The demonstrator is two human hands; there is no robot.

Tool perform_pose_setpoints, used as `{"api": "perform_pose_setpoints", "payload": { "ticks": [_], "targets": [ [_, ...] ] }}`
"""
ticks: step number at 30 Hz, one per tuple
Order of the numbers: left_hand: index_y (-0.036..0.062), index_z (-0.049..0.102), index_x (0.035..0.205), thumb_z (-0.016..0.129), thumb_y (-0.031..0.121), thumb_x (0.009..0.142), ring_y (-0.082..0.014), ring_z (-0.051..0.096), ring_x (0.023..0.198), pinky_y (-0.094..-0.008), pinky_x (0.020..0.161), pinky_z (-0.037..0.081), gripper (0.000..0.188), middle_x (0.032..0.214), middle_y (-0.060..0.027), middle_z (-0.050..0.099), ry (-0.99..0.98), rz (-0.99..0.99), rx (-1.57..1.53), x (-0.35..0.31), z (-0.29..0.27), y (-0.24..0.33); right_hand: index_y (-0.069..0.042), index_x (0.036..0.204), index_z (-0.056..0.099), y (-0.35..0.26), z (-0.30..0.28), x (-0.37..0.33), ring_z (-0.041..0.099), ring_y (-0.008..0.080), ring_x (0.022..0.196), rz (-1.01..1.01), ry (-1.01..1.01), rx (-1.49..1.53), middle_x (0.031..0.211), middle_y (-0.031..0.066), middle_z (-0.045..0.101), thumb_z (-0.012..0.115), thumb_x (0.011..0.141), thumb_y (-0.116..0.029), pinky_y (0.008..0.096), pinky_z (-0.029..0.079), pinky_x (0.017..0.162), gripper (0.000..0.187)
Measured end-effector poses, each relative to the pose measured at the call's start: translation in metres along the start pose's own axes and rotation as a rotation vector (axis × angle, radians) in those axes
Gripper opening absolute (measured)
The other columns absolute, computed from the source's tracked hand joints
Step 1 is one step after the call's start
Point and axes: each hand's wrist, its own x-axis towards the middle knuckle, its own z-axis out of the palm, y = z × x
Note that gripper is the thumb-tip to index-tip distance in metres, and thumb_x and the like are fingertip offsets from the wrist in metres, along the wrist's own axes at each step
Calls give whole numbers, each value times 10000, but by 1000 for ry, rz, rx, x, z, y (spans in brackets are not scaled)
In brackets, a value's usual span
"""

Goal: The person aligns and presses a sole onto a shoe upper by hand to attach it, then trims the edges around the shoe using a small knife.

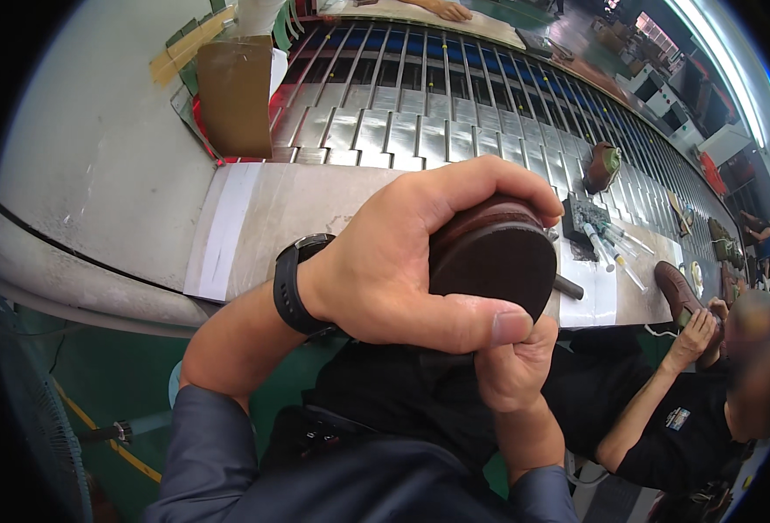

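Note:
A dark brown shoe [498, 266] is held up over the near edge of the bench, its smooth sole facing me. My left hand [402, 253], with a black watch on its wrist, wraps round it, fingers over the far side and thumb along the sole's near edge. Below the shoe, my right hand [515, 366] is closed against its lower end, partly hidden behind the left thumb. Just right of the shoe, a dark rod-like end [568, 287] shows on the bench; what it belongs to is hidden.
Behind the bench board [306, 196] runs a metal slat conveyor [428, 131] carrying another brown shoe [602, 167]. Several syringes [616, 253] lie by a dark block [587, 213]. At right, a co-worker's hands [698, 336] hold a brown shoe [677, 292]. A cardboard sheet [235, 100] stands at left.

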Motion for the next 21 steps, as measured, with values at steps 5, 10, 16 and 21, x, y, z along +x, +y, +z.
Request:
{"api": "perform_pose_setpoints", "payload": {
  "ticks": [5, 10, 16, 21],
  "targets": [
    [-95, 562, 1401, 901, 379, 767, -216, 673, 1142, -359, 1000, 545, 860, 1302, -177, 653, -8, 42, 43, -2, -2, 1, 65, 1220, 711, 3, 0, -4, 736, 234, 1111, 27, -6, 33, 1205, 145, 761, 784, 1015, -328, 384, 565, 1005, 449],
    [-96, 558, 1401, 900, 358, 775, -214, 671, 1139, -353, 1000, 542, 846, 1301, -173, 647, -35, 39, 34, -3, -6, 1, 52, 1241, 708, 3, 7, -1, 730, 237, 1136, -2, 10, 40, 1237, 134, 753, 802, 995, -371, 390, 564, 1016, 498],
    [-93, 563, 1393, 893, 348, 789, -211, 672, 1121, -350, 989, 543, 818, 1277, -167, 649, -45, 28, 40, -4, -9, 3, 27, 1232, 723, 0, 16, 3, 711, 214, 1140, -5, 58, -12, 1230, 105, 749, 790, 1010, -341, 370, 549, 1019, 435],
    [-77, 587, 1377, 833, 344, 853, -204, 670, 1097, -347, 963, 544, 716, 1247, -158, 658, -53, 16, 1, -7, -13, 4, 53, 1221, 753, 7, 13, 6, 721, 157, 982, -93, -7, -93, 1099, 110, 798, 685, 1057, -99, 314, 575, 864, 233]
  ]
}}
